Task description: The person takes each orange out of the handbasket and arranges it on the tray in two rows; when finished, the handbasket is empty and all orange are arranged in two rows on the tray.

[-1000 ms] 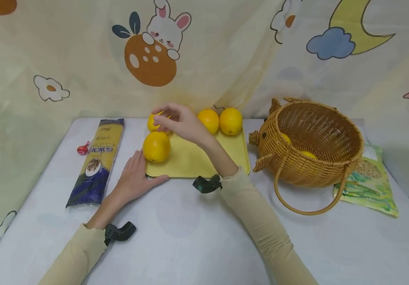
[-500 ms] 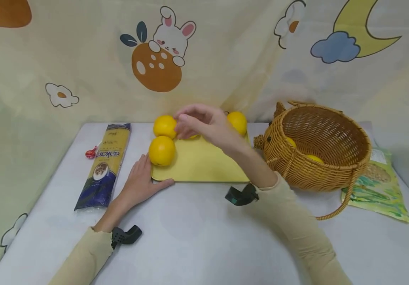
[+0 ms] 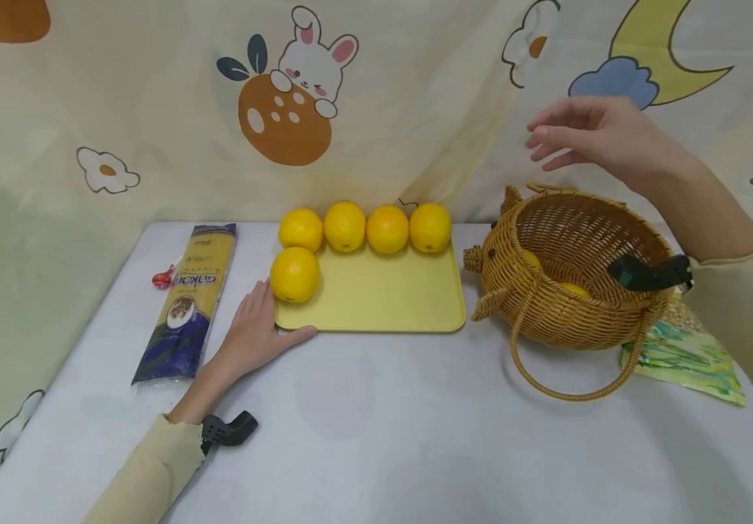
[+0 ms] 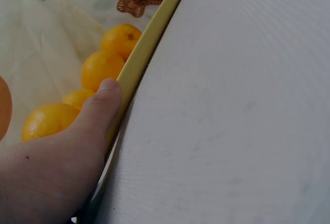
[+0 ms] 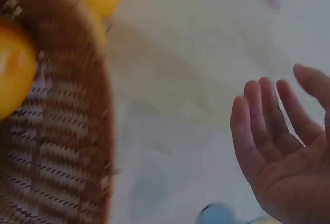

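My left hand (image 3: pixel 253 331) rests at the front left corner of a yellow tray (image 3: pixel 383 295), fingers along its left side and thumb (image 4: pixel 105 98) on the front edge. Several oranges line the back of the tray, among them a rightmost orange (image 3: pixel 430 228). One more orange (image 3: pixel 295 274) sits at the left, beside my fingertips. My right hand (image 3: pixel 612 138) is raised over a pig-shaped wicker basket (image 3: pixel 566 327), fingers loosely spread and holding nothing. Inside the basket, an orange (image 5: pixel 13 69) shows in the right wrist view; two show in the head view, partly hidden by the rim.
A pasta packet (image 3: pixel 186 306) lies left of the tray, with a red wrapped candy (image 3: pixel 163 277) beside it. A green and yellow bag (image 3: pixel 691 360) lies partly under the basket's right side. Behind the table hangs a printed cloth (image 3: pixel 409 94).
My right hand has moved from over the oranges at the tray's back, rightward and up to above the basket, still holding nothing. My left hand stays at the tray corner.
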The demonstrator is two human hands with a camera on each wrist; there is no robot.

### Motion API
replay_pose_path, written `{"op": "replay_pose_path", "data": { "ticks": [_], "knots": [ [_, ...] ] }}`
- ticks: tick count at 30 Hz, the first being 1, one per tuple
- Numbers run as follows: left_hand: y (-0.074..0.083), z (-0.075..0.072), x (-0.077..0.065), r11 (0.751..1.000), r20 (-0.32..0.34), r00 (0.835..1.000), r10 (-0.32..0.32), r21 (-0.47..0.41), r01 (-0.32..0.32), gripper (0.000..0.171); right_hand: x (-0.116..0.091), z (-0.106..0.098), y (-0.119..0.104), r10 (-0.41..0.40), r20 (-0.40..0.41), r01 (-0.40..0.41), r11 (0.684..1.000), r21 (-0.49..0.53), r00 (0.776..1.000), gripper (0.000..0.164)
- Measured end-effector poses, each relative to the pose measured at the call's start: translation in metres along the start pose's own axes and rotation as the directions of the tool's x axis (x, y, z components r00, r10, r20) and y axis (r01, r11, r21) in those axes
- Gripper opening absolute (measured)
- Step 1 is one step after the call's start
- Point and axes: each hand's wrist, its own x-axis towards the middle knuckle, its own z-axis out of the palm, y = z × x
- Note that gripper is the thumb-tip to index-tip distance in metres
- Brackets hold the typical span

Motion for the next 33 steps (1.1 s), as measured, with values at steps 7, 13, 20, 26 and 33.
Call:
{"op": "replay_pose_path", "data": {
  "ticks": [7,13,20,26,33],
  "knots": [
    [0.0,0.0,0.001,1.0,-0.001,1.0,-0.014,0.005,0.014,0.121,0.016,-0.031,0.06,0.097,0.254,-0.063,0.988,-0.138,0.962,0.031],
    [0.002,0.0,0.001,1.0,0.008,1.0,-0.017,-0.001,0.017,0.12,0.021,-0.033,0.103,0.006,0.491,-0.041,0.997,0.061,0.871,0.031],
    [0.002,0.0,0.0,1.0,0.004,1.0,-0.014,0.007,0.014,0.119,0.021,-0.033,0.136,-0.13,0.643,-0.042,0.969,0.245,0.755,0.036],
    [0.001,-0.003,0.001,1.0,-0.013,1.0,-0.003,0.011,0.003,0.119,0.028,-0.024,0.145,0.135,0.725,-0.187,0.982,-0.008,0.675,0.042],
    [0.001,0.0,0.0,1.0,0.003,1.0,-0.008,-0.007,0.008,0.12,0.025,-0.017,0.153,0.211,0.808,-0.306,0.951,-0.04,0.55,0.046]
  ]
}}
